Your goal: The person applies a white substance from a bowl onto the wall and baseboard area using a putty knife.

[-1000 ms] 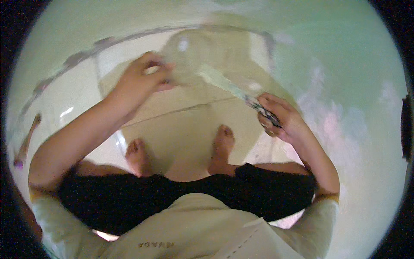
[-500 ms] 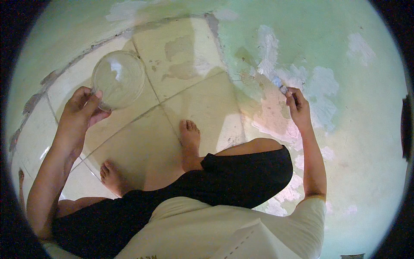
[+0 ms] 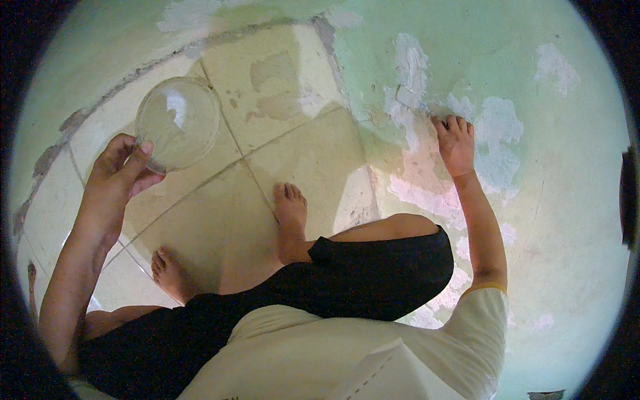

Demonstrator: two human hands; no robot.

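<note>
My left hand grips the rim of a round, clear plastic lid or shallow dish, thumb on top, and holds it above the floor tiles. What smears its inside, if anything, is hard to make out. Out to the right, my right hand is closed on a small putty knife, its handle mostly hidden by the fingers. The flat blade lies against a white putty patch low on the green wall.
Cream floor tiles with dark joints and stains spread beneath me. A rough, chipped edge runs where floor meets wall. My bare feet are on the tiles, the bent knee close to the wall. More pale patches mark the wall.
My right hand has moved slightly up and turned over, bringing the putty knife's blade flat onto the wall patch. The left hand and the clear lid have shifted a little left.
</note>
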